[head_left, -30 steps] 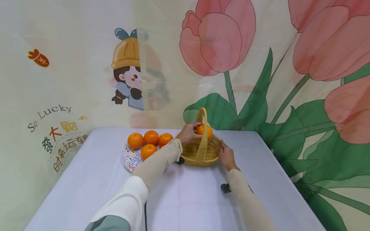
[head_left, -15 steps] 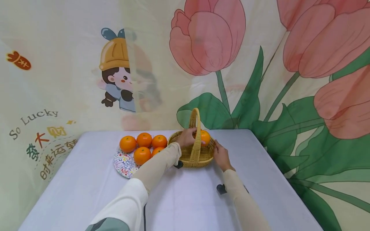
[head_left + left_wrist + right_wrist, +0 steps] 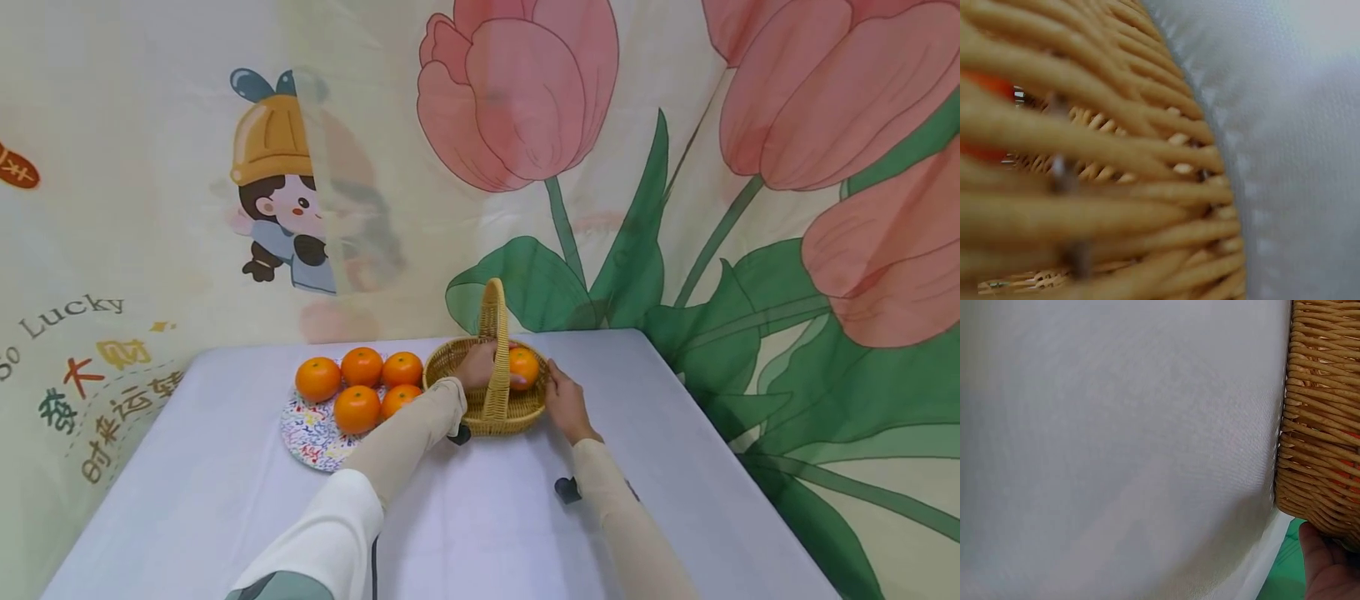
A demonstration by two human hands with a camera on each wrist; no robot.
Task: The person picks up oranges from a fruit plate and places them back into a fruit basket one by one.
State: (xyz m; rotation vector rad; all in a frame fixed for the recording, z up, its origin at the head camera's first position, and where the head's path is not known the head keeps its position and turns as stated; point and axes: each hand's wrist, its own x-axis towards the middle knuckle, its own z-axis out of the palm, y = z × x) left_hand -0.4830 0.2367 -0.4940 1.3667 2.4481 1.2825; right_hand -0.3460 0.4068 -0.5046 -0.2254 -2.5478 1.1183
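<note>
A wicker basket [image 3: 495, 421] with a tall arched handle stands on the table. My left hand [image 3: 477, 367] reaches in past the handle and holds an orange [image 3: 523, 368] low in the basket's right half; the handle hides part of the fingers. At the right rim, my right hand [image 3: 567, 404] grips the basket. The right wrist view has that hand [image 3: 1329, 569] at the basket's woven side [image 3: 1319, 425]. In the left wrist view, woven strands [image 3: 1085, 144] fill the left part, with some orange peel [image 3: 985, 115] showing through.
Left of the basket, a round plate [image 3: 307, 437] with coloured squiggles bears several oranges [image 3: 357, 409]; my left forearm passes over its right side. A white cloth [image 3: 480, 517] covers the table. Behind hangs a curtain [image 3: 375, 250] printed with tulips.
The orange in my left hand has gone down from beside the handle into the basket. My right hand stays at the rim. The whole view has shifted, so things appear farther left.
</note>
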